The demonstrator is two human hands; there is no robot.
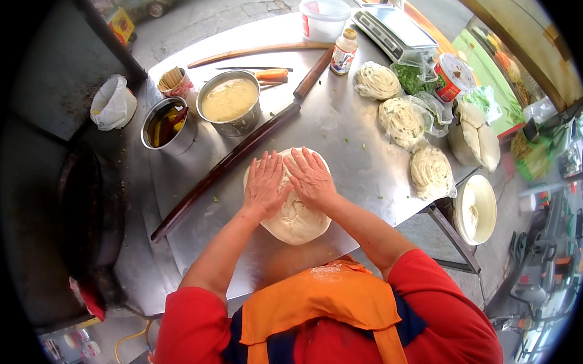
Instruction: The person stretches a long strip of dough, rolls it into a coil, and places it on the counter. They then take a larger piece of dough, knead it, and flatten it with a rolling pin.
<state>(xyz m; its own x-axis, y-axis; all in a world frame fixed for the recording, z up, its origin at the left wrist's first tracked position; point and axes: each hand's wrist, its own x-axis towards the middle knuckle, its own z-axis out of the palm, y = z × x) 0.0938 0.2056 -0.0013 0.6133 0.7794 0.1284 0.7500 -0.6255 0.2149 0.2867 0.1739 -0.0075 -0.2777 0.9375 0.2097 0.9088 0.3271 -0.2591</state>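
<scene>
A flattened round of pale dough [295, 221] lies on the steel tabletop [355, 179] in front of me. My left hand [266, 183] rests flat on the dough's upper left, its fingers reaching forward to the far rim. Beside it, my right hand [311, 176] lies flat on the upper right part. Both thumbs come close together at the middle, and neither hand grips anything. The dough under my palms is hidden; its near part shows a crease. A long dark wooden rolling pin [227, 170] lies diagonally to the left of the dough.
Left of the pin stand a pot of beige batter [229, 99] and a pot of dark oil [169, 126]. Coiled dough rounds in plastic [430, 171] line the right side. Behind are a shorter wooden pin [313, 73], a bottle [344, 52], a plastic tub [324, 19] and a scale [394, 31].
</scene>
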